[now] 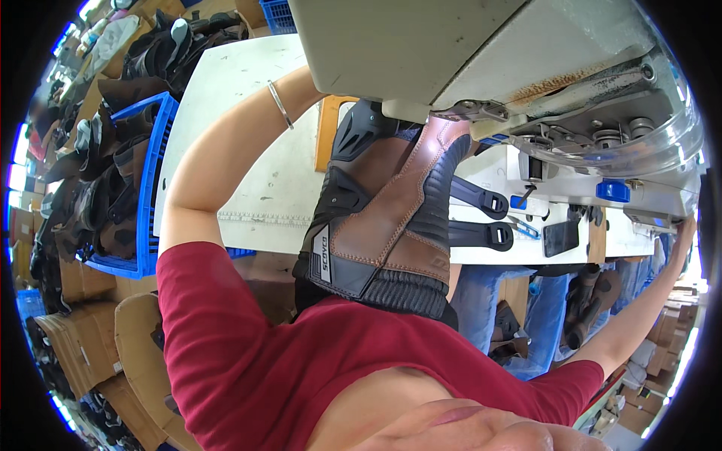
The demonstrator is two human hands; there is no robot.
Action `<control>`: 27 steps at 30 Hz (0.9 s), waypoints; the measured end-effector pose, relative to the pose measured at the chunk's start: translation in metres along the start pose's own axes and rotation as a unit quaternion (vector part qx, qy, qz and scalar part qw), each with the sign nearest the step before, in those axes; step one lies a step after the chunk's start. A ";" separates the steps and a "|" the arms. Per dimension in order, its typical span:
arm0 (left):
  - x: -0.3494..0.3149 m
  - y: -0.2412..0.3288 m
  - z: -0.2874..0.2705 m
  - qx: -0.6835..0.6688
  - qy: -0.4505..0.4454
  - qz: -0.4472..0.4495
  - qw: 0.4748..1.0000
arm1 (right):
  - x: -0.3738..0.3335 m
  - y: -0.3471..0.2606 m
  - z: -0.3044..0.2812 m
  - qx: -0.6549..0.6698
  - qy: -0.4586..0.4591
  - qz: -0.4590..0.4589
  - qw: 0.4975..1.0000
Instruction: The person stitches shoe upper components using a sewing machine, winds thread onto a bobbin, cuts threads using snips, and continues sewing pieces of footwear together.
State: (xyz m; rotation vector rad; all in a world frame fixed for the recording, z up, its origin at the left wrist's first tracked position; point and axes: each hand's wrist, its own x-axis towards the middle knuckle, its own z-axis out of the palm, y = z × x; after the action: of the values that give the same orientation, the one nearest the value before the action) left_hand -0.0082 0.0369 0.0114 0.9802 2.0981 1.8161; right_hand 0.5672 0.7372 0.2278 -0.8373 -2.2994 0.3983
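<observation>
A brown and black motorcycle-style boot upper (380, 214) lies over the table's front edge against my body. It has stitched leather panels, black ribbed sections and moulded guards. Its far end sits beneath the head of a sewing machine (376, 45), where a light shines on the leather. Two black straps (481, 234) with slotted ends stick out to its right. My left forearm, with a silver bangle, reaches behind the machine head, which hides the hand. Far to the right, my right hand (685, 228) is at the machine's end; its fingers are too small and blurred to read.
A blue crate (162, 180) full of boot parts stands left of the white table (248, 165). A dark phone (561, 237) and a blue-handled small tool (524, 228) lie on the right side. Cardboard boxes (79, 342) are at lower left; blue-lined bins (545, 323) hang below the table.
</observation>
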 end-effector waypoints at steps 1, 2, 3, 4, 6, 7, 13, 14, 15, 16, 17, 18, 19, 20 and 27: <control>-0.002 0.002 -0.002 0.008 0.004 -0.008 1.000 | -0.002 0.000 0.024 0.020 0.027 0.032 0.999; -0.001 0.003 -0.001 0.007 0.004 -0.010 1.000 | -0.006 0.000 0.029 0.030 0.061 0.064 0.996; -0.002 0.004 -0.001 0.005 0.003 -0.012 1.000 | -0.010 -0.001 0.033 0.031 0.061 0.064 0.996; -0.001 0.005 0.001 0.004 0.002 -0.014 1.000 | -0.014 -0.001 0.038 0.038 0.079 0.036 0.995; -0.001 0.003 -0.002 -0.006 -0.005 -0.015 1.000 | -0.023 0.000 0.029 0.037 0.103 0.010 0.994; 0.001 0.003 0.002 -0.010 -0.009 -0.015 1.000 | -0.025 0.000 0.023 0.024 0.099 -0.011 0.995; -0.001 0.002 -0.004 -0.015 -0.010 -0.030 0.999 | -0.034 -0.026 0.045 0.036 0.096 -0.026 0.994; 0.004 0.003 -0.002 -0.018 -0.012 -0.032 0.999 | -0.036 -0.029 0.045 0.040 0.101 -0.024 0.994; 0.001 0.002 -0.005 -0.021 -0.012 -0.033 0.999 | -0.037 -0.032 0.045 0.044 0.106 -0.021 0.993; 0.000 0.001 -0.005 -0.024 -0.013 -0.035 0.999 | -0.038 -0.034 0.046 0.048 0.111 -0.019 0.992; 0.001 0.001 -0.006 -0.026 -0.014 -0.037 0.999 | -0.039 -0.035 0.047 0.053 0.116 -0.016 0.992; 0.001 0.001 -0.006 -0.028 -0.015 -0.039 0.999 | -0.041 -0.036 0.048 0.058 0.121 -0.013 0.991; 0.001 0.000 -0.006 -0.030 -0.016 -0.041 0.999 | -0.042 -0.037 0.049 0.063 0.126 -0.010 0.990; 0.003 0.000 -0.009 -0.032 -0.016 -0.043 0.998 | -0.043 -0.038 0.051 0.068 0.131 -0.008 0.989; 0.009 -0.001 -0.010 -0.046 -0.018 -0.055 0.997 | -0.043 -0.047 0.060 0.072 0.156 -0.005 0.985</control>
State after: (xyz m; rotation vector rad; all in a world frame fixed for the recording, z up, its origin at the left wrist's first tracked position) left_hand -0.0209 0.0343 0.0153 0.8517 1.9865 1.8087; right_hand 0.5304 0.6699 0.1850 -0.7570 -1.9604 0.3941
